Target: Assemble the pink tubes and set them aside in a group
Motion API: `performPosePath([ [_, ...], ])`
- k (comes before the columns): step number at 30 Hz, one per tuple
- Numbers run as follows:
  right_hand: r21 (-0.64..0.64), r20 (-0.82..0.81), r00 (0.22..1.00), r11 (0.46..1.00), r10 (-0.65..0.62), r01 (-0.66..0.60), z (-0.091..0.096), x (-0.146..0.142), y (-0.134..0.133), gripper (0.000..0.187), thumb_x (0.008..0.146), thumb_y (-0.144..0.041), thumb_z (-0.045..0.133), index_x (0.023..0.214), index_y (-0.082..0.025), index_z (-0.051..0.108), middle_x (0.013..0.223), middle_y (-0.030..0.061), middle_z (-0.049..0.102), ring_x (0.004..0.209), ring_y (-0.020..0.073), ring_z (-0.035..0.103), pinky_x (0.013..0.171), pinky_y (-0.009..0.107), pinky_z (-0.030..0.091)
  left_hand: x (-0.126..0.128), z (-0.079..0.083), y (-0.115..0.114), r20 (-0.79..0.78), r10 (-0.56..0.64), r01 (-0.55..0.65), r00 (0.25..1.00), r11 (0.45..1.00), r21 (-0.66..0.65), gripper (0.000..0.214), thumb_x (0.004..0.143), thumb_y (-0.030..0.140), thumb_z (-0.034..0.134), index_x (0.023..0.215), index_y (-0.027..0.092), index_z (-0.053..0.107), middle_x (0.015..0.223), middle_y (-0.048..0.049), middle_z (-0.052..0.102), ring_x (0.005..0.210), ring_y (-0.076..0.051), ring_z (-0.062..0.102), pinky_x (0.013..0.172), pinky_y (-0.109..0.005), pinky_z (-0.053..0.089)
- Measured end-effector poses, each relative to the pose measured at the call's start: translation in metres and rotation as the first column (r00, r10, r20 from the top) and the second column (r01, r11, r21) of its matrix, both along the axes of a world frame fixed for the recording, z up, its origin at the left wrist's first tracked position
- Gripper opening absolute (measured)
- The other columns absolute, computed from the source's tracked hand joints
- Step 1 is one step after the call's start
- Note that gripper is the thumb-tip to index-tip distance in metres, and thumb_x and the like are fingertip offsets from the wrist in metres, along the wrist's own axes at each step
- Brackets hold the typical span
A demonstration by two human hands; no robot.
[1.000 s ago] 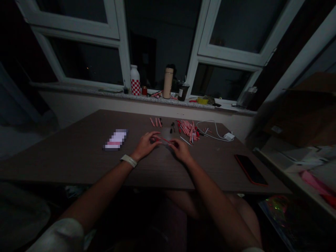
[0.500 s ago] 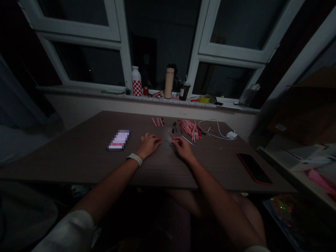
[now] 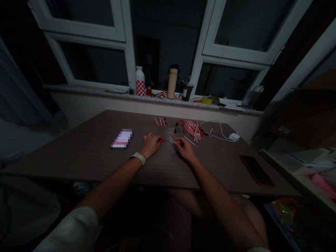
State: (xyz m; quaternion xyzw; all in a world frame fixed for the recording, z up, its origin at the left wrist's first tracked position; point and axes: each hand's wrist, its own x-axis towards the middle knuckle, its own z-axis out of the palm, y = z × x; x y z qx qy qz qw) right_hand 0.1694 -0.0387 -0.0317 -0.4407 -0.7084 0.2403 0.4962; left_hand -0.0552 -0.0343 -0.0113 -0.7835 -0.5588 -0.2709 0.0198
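My left hand, a pale watch at its wrist, pinches a small red pen part just above the table. In my right hand a thin red pen refill is held between thumb and fingers, its tip slanting up and left. The two held pieces are apart, a short gap between them. Beyond my right hand lies a heap of pink pen parts, with a white thin stick in front of it. Several pink pen barrels lie in a row farther back, beside small black pieces.
A phone with a blurred screen lies left; a dark phone in a red case lies right. A white cable with charger curls behind the heap. Bottles, including a checkered bottle and a beige flask, stand on the windowsill.
The view has shifted slightly. My left hand has turned a little, so more of the red part shows toward my right hand. Both hands keep their hold.
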Motion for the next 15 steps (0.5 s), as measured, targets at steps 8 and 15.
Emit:
performPosePath([
  [8,-0.001,0.018,1.000,1.000,-0.002,0.002,-0.0024,0.0015,0.0020,0.030,0.088,-0.045,0.063,0.100,-0.018,0.069,0.083,0.0044,0.071,0.075,0.0195,0.065,0.071,0.029,0.048,-0.0013,0.0009,-0.0006,0.024,0.038,-0.038,0.999,0.999,-0.009,0.021,0.095,0.034,0.058,0.101,0.023,0.075,0.111,-0.0117,0.071,0.111,-0.034,0.047,0.091,-0.048,0.033],
  [15,0.029,0.090,0.993,0.997,-0.079,0.077,-0.0002,0.0064,0.0006,0.024,0.088,-0.038,0.064,0.100,-0.018,0.070,0.088,0.0063,0.073,0.080,0.0210,0.066,0.073,0.030,0.048,-0.0001,-0.0009,0.0049,0.230,-0.055,0.039,0.972,0.997,0.070,0.019,0.097,0.032,0.056,0.108,0.022,0.069,0.110,-0.0086,0.072,0.109,-0.029,0.054,0.095,-0.044,0.039],
])
